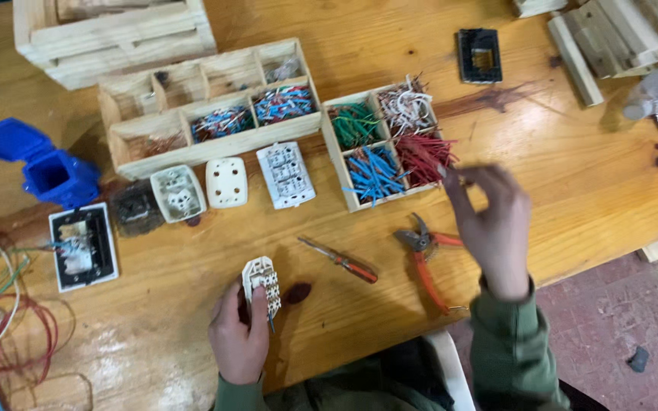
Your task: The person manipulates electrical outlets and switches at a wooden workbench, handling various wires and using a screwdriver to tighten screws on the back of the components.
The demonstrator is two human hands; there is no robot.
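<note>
Two hands work beside the four-compartment wooden wire tray (342, 164). The left hand (239, 335) grips a white plastic socket module (262, 283), terminals up for access. The right hand (489, 221), blurred, apparently pinches something near the tray's red wire pieces (424, 156).

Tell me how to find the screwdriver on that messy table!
Start at the square wooden tray holding four bunches of coloured wires. Come down toward the person, between their left hand and right hand. The screwdriver lies flat on the table there, thin with a red handle; the red-handled pliers beside it are bigger and have two legs.
</note>
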